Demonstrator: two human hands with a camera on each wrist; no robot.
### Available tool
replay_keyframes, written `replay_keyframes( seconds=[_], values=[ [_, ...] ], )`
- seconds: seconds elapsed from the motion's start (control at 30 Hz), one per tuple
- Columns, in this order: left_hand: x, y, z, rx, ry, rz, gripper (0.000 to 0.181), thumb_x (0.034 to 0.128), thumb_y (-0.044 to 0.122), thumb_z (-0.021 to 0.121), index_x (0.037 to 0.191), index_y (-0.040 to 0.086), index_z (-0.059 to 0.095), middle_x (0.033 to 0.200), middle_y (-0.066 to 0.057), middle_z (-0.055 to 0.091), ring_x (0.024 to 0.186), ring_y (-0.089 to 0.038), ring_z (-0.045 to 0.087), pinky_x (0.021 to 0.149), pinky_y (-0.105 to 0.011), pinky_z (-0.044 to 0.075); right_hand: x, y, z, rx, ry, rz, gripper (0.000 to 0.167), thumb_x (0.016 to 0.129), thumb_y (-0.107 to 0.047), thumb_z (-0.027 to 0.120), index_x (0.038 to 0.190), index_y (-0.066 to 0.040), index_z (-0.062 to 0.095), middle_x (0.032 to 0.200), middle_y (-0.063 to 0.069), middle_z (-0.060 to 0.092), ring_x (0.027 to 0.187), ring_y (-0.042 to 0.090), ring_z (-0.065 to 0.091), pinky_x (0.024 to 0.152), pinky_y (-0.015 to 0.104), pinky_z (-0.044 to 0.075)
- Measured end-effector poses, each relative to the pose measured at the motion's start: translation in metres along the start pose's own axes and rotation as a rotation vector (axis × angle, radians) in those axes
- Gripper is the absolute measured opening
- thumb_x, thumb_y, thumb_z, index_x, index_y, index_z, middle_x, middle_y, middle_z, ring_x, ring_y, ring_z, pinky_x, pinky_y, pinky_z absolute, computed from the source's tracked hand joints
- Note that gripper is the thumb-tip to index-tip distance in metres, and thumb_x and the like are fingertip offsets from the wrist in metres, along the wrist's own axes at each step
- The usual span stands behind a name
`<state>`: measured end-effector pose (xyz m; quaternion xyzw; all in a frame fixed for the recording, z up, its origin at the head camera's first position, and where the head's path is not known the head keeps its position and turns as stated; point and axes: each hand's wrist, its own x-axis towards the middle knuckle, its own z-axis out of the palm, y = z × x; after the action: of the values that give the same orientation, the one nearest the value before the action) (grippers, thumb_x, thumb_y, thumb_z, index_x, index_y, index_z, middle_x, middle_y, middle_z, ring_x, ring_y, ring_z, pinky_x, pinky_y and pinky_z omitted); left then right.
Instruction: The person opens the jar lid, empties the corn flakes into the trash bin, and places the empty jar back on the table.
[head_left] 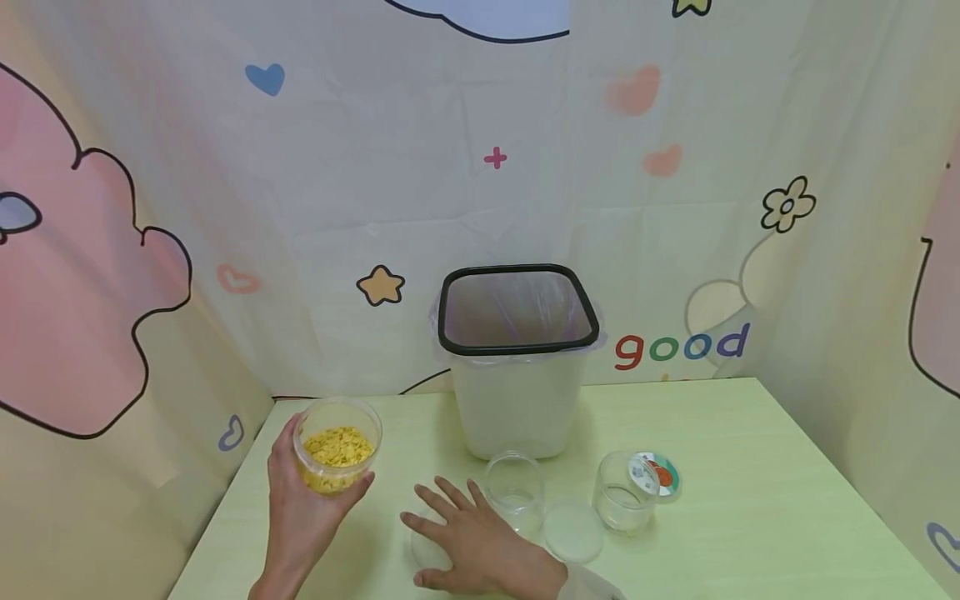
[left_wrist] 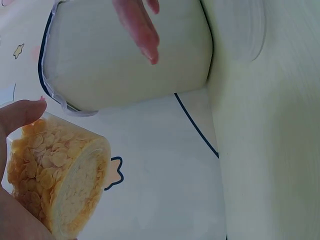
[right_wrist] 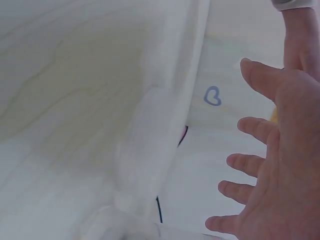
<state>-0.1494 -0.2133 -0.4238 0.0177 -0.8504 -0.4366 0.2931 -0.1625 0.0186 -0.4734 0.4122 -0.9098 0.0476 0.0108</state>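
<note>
At the left, my left hand (head_left: 303,507) grips a clear plastic jar (head_left: 337,408) partly filled with yellow flakes (head_left: 337,447). The jar is held up off the table, its open mouth tilted toward the head camera. Thumb and fingers wrap its side in the left wrist view, where the flakes (left_wrist: 42,165) show through the wall. My right hand (head_left: 472,537) has its fingers spread above the table, palm down, holding nothing. Below its palm lies a pale round lid (head_left: 426,552), partly hidden; in the right wrist view the lid (right_wrist: 145,145) is blurred and apart from the fingers.
A white bin (head_left: 517,400) with a black rim and clear liner stands at the back middle. Before it are an empty clear jar (head_left: 516,479), another clear jar (head_left: 622,508), a pale lid (head_left: 573,532) and a printed round lid (head_left: 666,475). A patterned curtain hangs behind.
</note>
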Motion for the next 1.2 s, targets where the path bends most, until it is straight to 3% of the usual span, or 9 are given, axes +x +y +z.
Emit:
replay_keyframes(
  seconds=[0.47, 0.83, 1.2],
  values=[
    [0.004, 0.002, 0.006, -0.061, 0.01, 0.033, 0.12, 0.0578, 0.012, 0.094, 0.154, 0.024, 0.023, 0.145, -0.015, 0.037, 0.131, -0.03, 0.037, 0.101, -0.06, 0.037, -0.024, 0.002, -0.035, -0.024, 0.153, -0.023, 0.07, 0.092, -0.068, 0.046, 0.153, -0.037, 0.031, 0.164, -0.001, 0.023, 0.151, 0.029, 0.023, 0.111, 0.065, 0.032],
    [0.006, 0.01, 0.01, -0.078, 0.001, 0.056, 0.12, 0.0573, 0.014, 0.095, 0.153, 0.027, 0.024, 0.146, -0.01, 0.037, 0.132, -0.028, 0.037, 0.101, -0.061, 0.037, -0.042, 0.005, -0.059, -0.065, 0.25, -0.02, 0.072, 0.091, -0.066, 0.052, 0.153, -0.035, 0.034, 0.164, 0.001, 0.024, 0.149, 0.029, 0.028, 0.111, 0.063, 0.033],
    [0.016, 0.027, 0.024, -0.112, -0.007, 0.156, 0.121, 0.0557, 0.013, 0.096, 0.153, 0.025, 0.025, 0.147, -0.009, 0.037, 0.134, -0.028, 0.036, 0.101, -0.059, 0.038, -0.056, 0.02, -0.081, -0.026, 0.311, 0.035, 0.07, 0.091, -0.061, 0.056, 0.152, -0.033, 0.036, 0.165, -0.004, 0.02, 0.151, 0.027, 0.023, 0.116, 0.063, 0.025]
  ],
)
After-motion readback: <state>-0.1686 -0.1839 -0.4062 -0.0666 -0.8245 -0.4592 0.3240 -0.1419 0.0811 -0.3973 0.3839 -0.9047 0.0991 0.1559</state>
